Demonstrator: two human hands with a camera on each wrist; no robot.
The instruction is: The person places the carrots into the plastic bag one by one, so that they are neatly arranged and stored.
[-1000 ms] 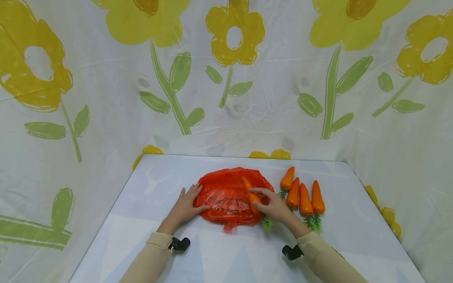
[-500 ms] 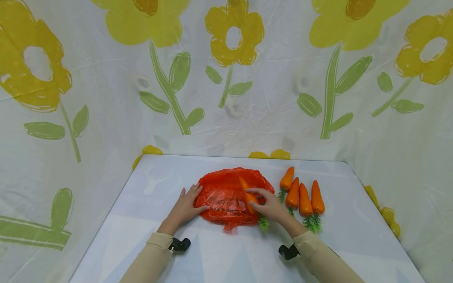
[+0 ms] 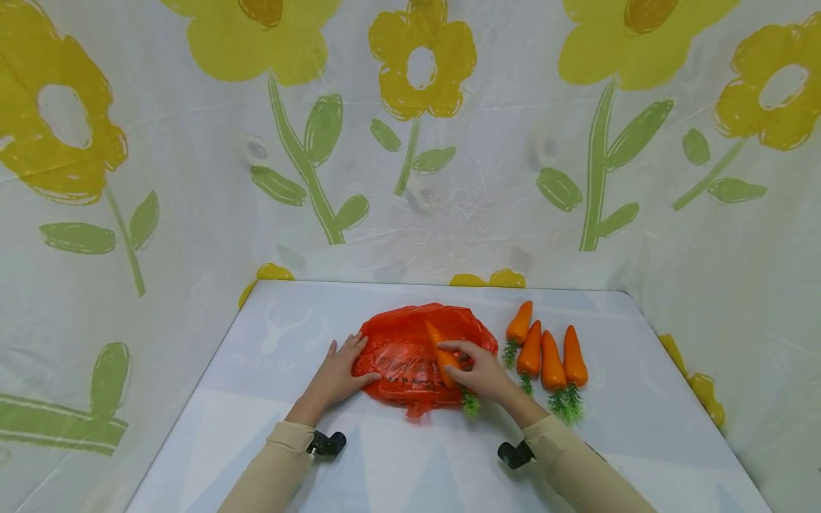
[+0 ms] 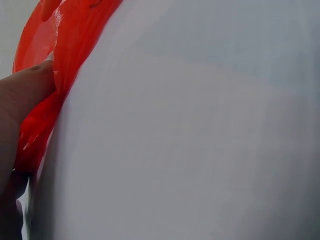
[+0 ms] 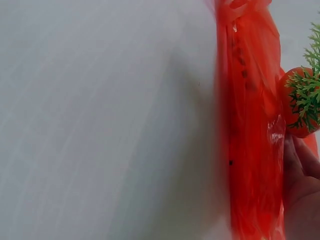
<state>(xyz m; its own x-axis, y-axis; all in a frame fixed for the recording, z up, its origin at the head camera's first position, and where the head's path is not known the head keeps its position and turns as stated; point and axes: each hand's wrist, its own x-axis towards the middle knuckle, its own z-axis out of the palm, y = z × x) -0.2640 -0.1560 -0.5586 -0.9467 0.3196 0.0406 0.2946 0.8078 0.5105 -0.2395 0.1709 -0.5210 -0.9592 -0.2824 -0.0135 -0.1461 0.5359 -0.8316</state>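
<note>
A red plastic bag (image 3: 400, 356) lies on the table with its mouth spread. My left hand (image 3: 338, 372) holds the bag's left edge, fingers along the outside. In the left wrist view its thumb (image 4: 32, 87) reaches in behind the near layer of film. Between thumb and fingers, my right hand (image 3: 482, 370) pinches an orange carrot (image 3: 442, 360), over the right part of the bag. The carrot's tip points away from me, and its green leaves (image 3: 471, 405) hang toward me. In the right wrist view those leaves (image 5: 305, 97) show close beside the bag's film.
Several more carrots with green tops, such as the rightmost carrot (image 3: 574, 360), lie in a group right of the bag. They rest on a pale printed table (image 3: 398, 470). A flower-patterned curtain (image 3: 487, 214) surrounds its back and sides.
My right hand has shifted left with the carrot, farther over the bag. The left hand and the bag stay about where they were, as do the other carrots.
</note>
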